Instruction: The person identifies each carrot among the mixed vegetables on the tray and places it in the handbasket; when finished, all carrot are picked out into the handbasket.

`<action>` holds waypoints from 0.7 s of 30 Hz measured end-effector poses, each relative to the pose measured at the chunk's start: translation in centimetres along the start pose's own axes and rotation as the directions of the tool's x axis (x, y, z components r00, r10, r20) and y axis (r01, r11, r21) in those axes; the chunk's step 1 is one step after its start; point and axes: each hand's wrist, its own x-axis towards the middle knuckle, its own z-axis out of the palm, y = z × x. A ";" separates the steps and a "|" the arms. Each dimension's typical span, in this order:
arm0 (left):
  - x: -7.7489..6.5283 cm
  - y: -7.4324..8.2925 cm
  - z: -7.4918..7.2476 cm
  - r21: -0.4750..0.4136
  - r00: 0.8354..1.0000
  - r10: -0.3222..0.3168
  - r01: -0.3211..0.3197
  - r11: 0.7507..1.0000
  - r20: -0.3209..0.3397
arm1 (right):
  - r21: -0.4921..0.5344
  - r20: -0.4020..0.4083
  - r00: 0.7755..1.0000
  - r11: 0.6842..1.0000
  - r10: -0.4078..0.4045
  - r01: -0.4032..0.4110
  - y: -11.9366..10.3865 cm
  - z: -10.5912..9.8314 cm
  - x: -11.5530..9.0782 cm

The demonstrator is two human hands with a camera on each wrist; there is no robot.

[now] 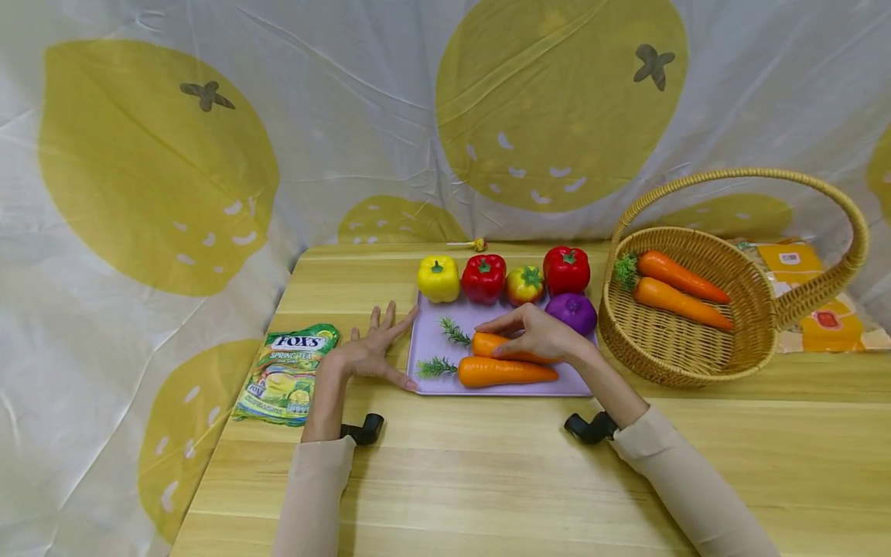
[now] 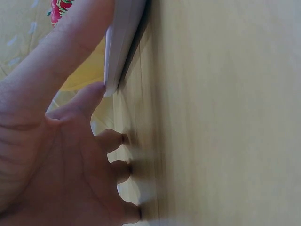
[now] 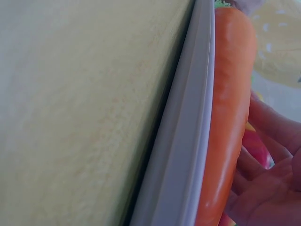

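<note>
My left hand (image 1: 372,350) is spread wide at the left side of a lilac tray (image 1: 428,311). Its thumb and index fingertips touch the rim, and in the left wrist view the other fingertips rest on the table. Over the tray, my right hand (image 1: 541,331) holds the rear carrot (image 1: 489,344) between thumb and fingers. A front carrot (image 1: 508,373) lies just before it, green tops to the left; in the right wrist view this front carrot (image 3: 231,84) hides the held one. Along the tray's back stand a yellow pepper (image 1: 438,280), two red peppers (image 1: 483,279), a tomato-like piece (image 1: 525,286) and a purple onion-like piece (image 1: 572,312).
A wicker basket (image 1: 629,360) with a tall handle stands right of the tray, two carrots (image 1: 682,302) inside. An orange and white packet (image 1: 828,321) lies behind it. Left of my left hand lies a green FOX'S candy bag (image 1: 285,379). A lemon-print curtain (image 1: 348,116) hangs behind the table.
</note>
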 end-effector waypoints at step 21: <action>0.0 0.0 0.0 0.010 1.000 -0.002 0.002 1.000 -0.003 | -0.052 -0.057 0.998 0.999 0.012 -0.015 -0.3 -1.1 -0.2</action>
